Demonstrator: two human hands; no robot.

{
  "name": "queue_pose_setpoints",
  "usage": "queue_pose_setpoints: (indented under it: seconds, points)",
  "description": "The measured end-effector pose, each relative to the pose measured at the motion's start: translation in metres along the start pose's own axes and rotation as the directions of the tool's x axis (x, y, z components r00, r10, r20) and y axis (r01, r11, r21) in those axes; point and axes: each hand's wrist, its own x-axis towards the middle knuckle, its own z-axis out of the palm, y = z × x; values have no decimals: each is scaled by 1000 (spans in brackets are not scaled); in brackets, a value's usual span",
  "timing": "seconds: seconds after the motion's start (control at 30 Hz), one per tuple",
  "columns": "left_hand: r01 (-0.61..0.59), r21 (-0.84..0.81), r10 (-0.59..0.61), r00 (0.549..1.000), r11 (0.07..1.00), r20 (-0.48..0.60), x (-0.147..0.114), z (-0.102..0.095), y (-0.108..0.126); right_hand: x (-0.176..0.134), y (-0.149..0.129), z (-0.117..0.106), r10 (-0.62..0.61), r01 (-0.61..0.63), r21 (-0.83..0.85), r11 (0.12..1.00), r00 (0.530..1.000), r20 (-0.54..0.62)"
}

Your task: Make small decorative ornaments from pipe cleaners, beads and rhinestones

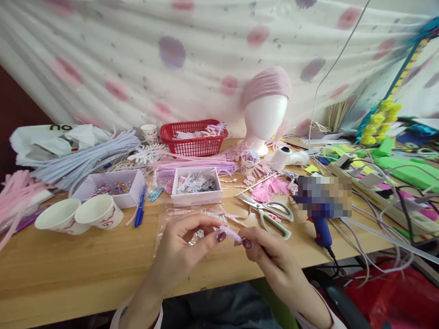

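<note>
Between my two hands, above the table's front edge, is a short fuzzy lilac pipe cleaner piece (pixel 231 233). My left hand (pixel 187 240) pinches its left end between thumb and fingers. On the other end, my right hand (pixel 270 251) has its thumb and forefinger closed. Just behind my hands lie a clear plastic bag (pixel 164 230) and a pink measuring tape (pixel 178 211). Scissors with pale green handles (pixel 265 212) rest open-bladed beyond my right hand. A white box (pixel 197 197) of small silvery and pale pieces stands behind the bag.
Two paper cups (pixel 99 212) and a blue pen (pixel 140 208) are at left. Behind stand a red basket (pixel 195 147) and a foam head (pixel 265 114) in a pink cap. A blue glue gun (pixel 322 228) with cables sits at right, beside a power strip (pixel 380 196).
</note>
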Motion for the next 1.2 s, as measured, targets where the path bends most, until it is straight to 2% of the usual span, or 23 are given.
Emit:
queue_pose_setpoints:
  seconds: [0.07,0.13,0.2,0.27,0.33,0.4,0.43,0.47,0.5,0.53,0.57,0.6,0.63,0.67,0.7,0.73,0.77,0.83,0.93,1.07,1.13,1.2]
  points:
    - [-60,16,59,997,998,50,0,-3,-1,1,2,0,147,-168,279,945,985,95]
    - [-163,55,158,984,985,83,2,-6,1,3,4,2,268,-356,512,782,933,240]
    - [-278,115,265,958,954,112,4,-10,6,5,8,4,325,-512,635,578,858,397]
    - [-352,164,329,932,922,152,6,-14,11,8,12,5,305,-617,678,399,787,537]
    - [-374,177,342,921,910,187,7,-18,13,12,15,5,205,-713,655,252,700,684]
    - [-346,168,316,931,923,181,7,-18,12,15,18,5,94,-797,583,156,600,795]
    - [-320,163,296,942,933,158,7,-18,9,17,18,6,76,-814,562,146,576,814]
    - [-280,160,263,957,946,121,6,-17,6,17,18,8,98,-805,568,174,588,803]
    - [-231,153,222,972,961,72,6,-15,3,18,17,9,153,-763,595,253,639,754]
    - [-170,140,170,985,976,12,6,-14,-1,17,16,11,229,-685,614,392,719,657]
    - [-105,117,112,992,988,-59,6,-13,-5,16,14,13,294,-575,581,576,809,509]
    - [-38,83,49,990,996,-134,7,-12,-8,14,13,15,314,-444,465,766,890,331]
    - [20,38,-11,977,999,-212,8,-12,-11,12,13,16,275,-308,272,912,949,153]
    - [62,-16,-64,956,998,-288,10,-12,-13,10,13,17,179,-180,40,983,984,17]
    - [88,-73,-108,931,993,-350,11,-13,-14,9,15,18,59,-70,-178,982,996,-62]
    - [101,-130,-145,906,986,-398,13,-14,-15,7,17,18,-57,24,-349,937,995,-84]
    - [106,-182,-176,885,978,-432,15,-15,-16,7,19,18,-158,108,-466,878,985,-68]
    - [112,-259,-227,854,959,-468,17,-16,-17,6,24,17,-290,225,-586,779,957,-18]
    - [154,-299,-291,819,942,-494,19,-18,-16,7,30,15,-378,284,-664,692,926,2]
    - [210,-322,-353,795,923,-494,18,-19,-14,5,30,14,-420,324,-687,651,907,31]
    - [212,-338,-362,801,917,-477,18,-19,-15,4,26,12,-403,334,-664,669,914,54]
    - [199,-355,-356,813,913,-460,18,-19,-15,2,21,10,-332,307,-575,758,941,63]
